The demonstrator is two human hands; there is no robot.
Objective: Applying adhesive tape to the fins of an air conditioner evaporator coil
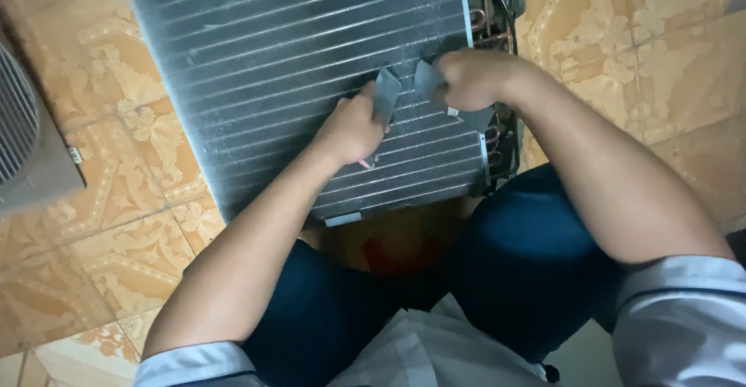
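Orange-brown patterned floor tiles (660,53) across the whole frame, pale grout lines running diagonally. At the upper centre, a grey finned coil panel (295,68) lying flat on the tiles, horizontal ribs slanting slightly down to the left, lower edge ending just above the knees. Along its right edge, copper tube bends (482,14) stacked from the top of the frame down toward centre right. At the far left edge, part of a grey fan housing with a slatted grille (23,138), apart from the panel with a strip of bare tile between.

At centre, left hand (351,129) resting on the fins, fingers closed on a grey strip of tape (386,95), pinched at its lower end. Just to the right, right hand (470,78) curled shut on a second grey strip (429,80), a further grey scrap (475,117) hanging below the fist. Both strips standing up off the fins, nearly touching each other near the panel's right edge.

Lower half filled by dark blue trousers (528,263), knees apart, and pale grey sleeves (684,309) at the lower corners.

Open tile at the upper right and the lower left; tight between panel edge and knees.
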